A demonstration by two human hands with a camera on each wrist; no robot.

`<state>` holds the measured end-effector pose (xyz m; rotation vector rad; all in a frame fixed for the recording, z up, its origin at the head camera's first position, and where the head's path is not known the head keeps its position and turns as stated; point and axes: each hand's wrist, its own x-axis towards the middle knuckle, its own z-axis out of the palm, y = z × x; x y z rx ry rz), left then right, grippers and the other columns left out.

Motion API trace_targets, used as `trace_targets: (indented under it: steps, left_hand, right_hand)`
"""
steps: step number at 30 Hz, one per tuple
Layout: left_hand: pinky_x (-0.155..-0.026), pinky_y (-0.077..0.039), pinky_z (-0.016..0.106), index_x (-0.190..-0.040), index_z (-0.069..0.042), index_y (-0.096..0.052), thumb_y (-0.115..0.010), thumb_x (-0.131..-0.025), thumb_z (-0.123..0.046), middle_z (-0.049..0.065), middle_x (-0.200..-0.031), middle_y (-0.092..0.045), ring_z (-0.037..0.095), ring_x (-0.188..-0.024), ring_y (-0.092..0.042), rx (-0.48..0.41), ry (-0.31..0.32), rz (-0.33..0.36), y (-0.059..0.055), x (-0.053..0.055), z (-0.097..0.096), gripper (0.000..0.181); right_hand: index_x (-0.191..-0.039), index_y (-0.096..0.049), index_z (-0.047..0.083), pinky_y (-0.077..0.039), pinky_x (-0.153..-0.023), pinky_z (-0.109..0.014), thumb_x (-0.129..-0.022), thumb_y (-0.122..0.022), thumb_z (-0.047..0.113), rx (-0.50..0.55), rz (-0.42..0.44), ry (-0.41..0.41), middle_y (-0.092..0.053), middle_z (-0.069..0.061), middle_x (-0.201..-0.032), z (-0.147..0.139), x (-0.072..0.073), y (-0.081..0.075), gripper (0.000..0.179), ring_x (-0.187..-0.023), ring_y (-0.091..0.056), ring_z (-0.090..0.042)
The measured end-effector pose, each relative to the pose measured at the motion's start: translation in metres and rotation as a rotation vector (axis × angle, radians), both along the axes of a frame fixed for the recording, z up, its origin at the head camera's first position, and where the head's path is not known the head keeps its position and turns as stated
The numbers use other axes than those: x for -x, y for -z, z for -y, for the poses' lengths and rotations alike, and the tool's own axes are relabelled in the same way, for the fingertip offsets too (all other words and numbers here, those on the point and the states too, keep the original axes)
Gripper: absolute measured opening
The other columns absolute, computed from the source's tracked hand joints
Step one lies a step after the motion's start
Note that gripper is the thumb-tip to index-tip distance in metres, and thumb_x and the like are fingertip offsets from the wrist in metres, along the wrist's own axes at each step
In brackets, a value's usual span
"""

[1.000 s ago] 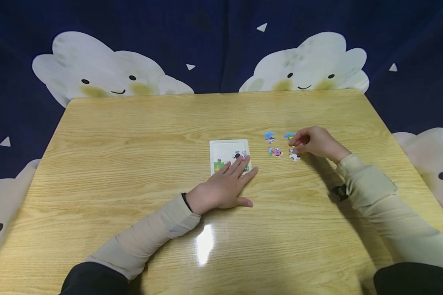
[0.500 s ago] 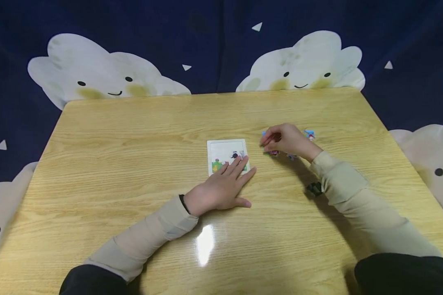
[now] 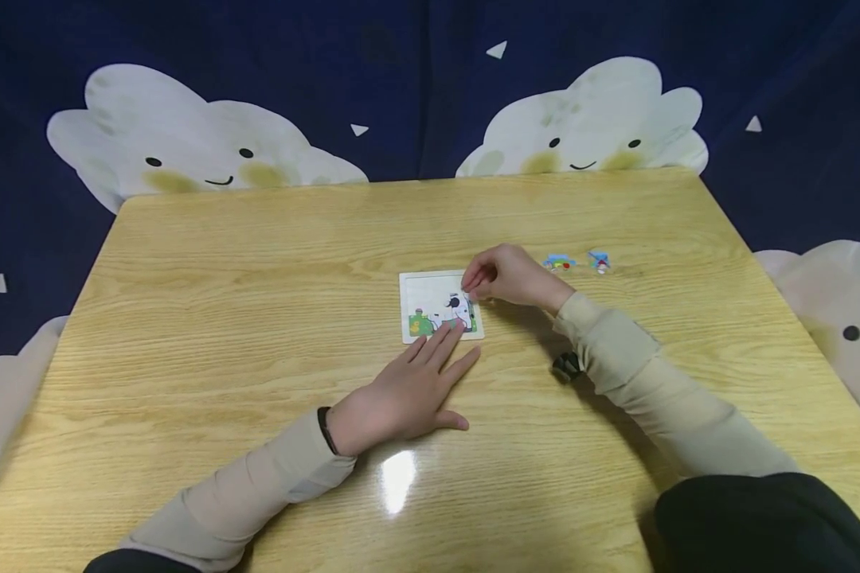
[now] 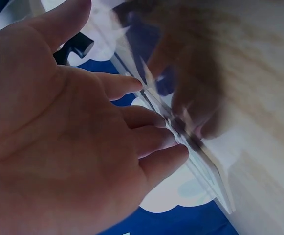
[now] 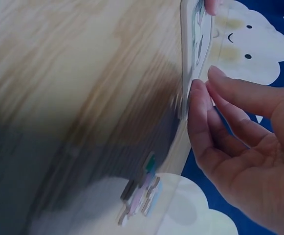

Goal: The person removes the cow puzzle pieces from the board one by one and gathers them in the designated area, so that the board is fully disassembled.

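Observation:
A white-framed puzzle tray (image 3: 404,306) lies mid-table, its lower part filled with a black-and-white animal and green ground. My left hand (image 3: 401,394) is spread, its fingertips resting over the tray's lower edge; the left wrist view shows the same hand (image 4: 68,132) with straight fingers at the tray's rim. At the tray's right side my right hand (image 3: 510,274) pinches a puzzle piece, mostly hidden by the fingers. In the right wrist view, thumb and fingertips of this hand (image 5: 249,132) come together right beside the tray frame (image 5: 184,58).
Two loose pieces, one blue-and-yellow (image 3: 559,262) and one blue-and-red (image 3: 600,262), lie right of the tray. More loose pieces (image 5: 142,193) show in the right wrist view, hidden by the right hand from above. A cloud-print curtain (image 3: 423,87) hangs behind the table.
My right hand has travelled left from the loose pieces to the tray's right side. My left hand has slid back toward the body, uncovering more of the tray picture.

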<state>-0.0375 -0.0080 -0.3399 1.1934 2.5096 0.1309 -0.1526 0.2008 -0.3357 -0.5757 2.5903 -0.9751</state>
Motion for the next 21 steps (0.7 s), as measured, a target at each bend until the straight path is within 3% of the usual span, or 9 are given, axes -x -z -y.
trace_targets:
  steps: [14,21]
  left_hand:
    - [-0.118,-0.016,0.045,-0.158,-0.013,-0.019,-0.053,-0.092,-0.06,0.02,-0.162,0.001,0.032,-0.149,-0.002,0.028,0.001,-0.03,0.0036,-0.0007,0.0001,0.088]
    - [-0.117,-0.017,0.045,-0.158,-0.013,-0.019,-0.053,-0.093,-0.059,0.021,-0.162,0.001,0.032,-0.149,-0.003,0.029,0.002,-0.023,0.0018,-0.0006,0.0003,0.087]
  right_hand:
    - [-0.088,-0.071,0.001,-0.048,-0.071,-0.028,-0.083,-0.074,-0.003,-0.076,0.001,-0.014,-0.069,-0.006,-0.078,0.0075,0.0029,-0.0008,0.007,-0.073,-0.062,-0.017]
    - [-0.089,-0.071,0.0,-0.047,-0.066,-0.025,-0.082,-0.075,-0.003,-0.056,0.039,0.013,-0.068,-0.006,-0.076,0.0091,0.003,-0.0036,0.008,-0.07,-0.06,-0.014]
